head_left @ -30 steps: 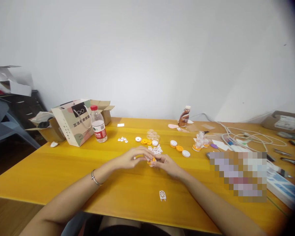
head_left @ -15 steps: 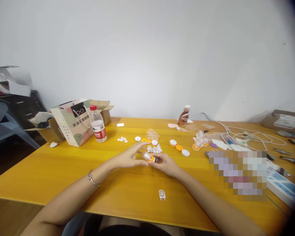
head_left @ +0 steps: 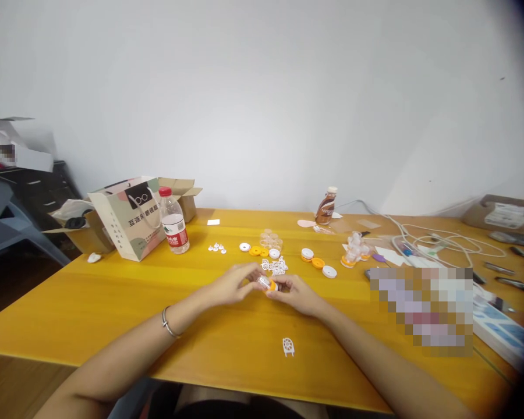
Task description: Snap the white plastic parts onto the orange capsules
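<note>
Low over the table, a small clear plastic dome with an orange and white base (head_left: 268,283) lies tilted between my hands. My right hand (head_left: 297,294) grips its base between thumb and fingers. The fingers and thumb of my left hand (head_left: 238,284) close around the clear end. Just beyond lie several white openwork plastic pieces (head_left: 276,266), with orange discs (head_left: 257,251) and a white disc (head_left: 274,254) behind them. Clear plastic domes (head_left: 271,238) are grouped farther back. One white wheel-patterned piece (head_left: 288,347) lies by itself nearer to me.
Left stand a water bottle (head_left: 173,224), a paper bag (head_left: 133,221) and open cartons. Small white parts (head_left: 217,248) lie near the bottle. To the right are white and orange discs (head_left: 318,263), assembled clear pieces (head_left: 356,250), a brown bottle (head_left: 326,206) and tangled white cables (head_left: 441,233).
My left hand has closed in from an open pose onto the clear end of the dome piece. The right hand keeps its grip, almost still.
</note>
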Demonstrator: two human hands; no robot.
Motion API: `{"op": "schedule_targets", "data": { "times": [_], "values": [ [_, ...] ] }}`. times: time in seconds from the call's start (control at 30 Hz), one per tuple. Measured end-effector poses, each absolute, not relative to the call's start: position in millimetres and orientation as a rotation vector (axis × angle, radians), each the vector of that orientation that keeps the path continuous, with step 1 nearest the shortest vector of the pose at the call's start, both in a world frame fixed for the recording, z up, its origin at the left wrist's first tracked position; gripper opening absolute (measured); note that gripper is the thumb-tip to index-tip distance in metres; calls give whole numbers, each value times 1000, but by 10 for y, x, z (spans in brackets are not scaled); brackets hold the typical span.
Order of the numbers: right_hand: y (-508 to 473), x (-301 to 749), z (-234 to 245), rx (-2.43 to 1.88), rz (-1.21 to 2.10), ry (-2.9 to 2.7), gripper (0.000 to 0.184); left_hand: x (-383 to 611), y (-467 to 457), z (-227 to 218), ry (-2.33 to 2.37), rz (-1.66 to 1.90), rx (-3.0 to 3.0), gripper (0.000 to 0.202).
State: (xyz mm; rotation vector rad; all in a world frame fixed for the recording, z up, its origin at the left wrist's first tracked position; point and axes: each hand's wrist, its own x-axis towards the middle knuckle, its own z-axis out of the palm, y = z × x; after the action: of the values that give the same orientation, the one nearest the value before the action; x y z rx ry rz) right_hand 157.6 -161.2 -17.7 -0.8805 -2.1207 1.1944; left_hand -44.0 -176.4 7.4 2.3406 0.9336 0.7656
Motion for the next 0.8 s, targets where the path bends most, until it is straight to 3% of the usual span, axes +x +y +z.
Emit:
{"op": "schedule_targets", "data": {
  "times": [0.13, 0.27, 0.37, 0.6, 0.73, 0.8],
  "values": [
    [-1589, 1571, -200, -805, 1434, -2016, 32, -438, -1834, 180, 662, 748, 2443, 21],
    [-1567, 1531, -193, -829, 1243, -1964, 32, -413, -1825, 174, 886, 855, 2382, 40],
    [-1577, 1541, -179, -927, 1039, -2038, 31, -401, -1776, 102, 1131, 797, 2275, 29],
    [-1608, 1579, -197, -726, 1422, -2023, 37, -483, -1808, 240, 716, 733, 2404, 29],
    [-1614, 1550, -164, -762, 1302, -2036, 34, -495, -1815, 255, 835, 786, 2361, 46],
    [-1612, 1549, -158, -813, 1216, -2090, 32, -485, -1813, 234, 994, 791, 2326, 38]
  ]
}}
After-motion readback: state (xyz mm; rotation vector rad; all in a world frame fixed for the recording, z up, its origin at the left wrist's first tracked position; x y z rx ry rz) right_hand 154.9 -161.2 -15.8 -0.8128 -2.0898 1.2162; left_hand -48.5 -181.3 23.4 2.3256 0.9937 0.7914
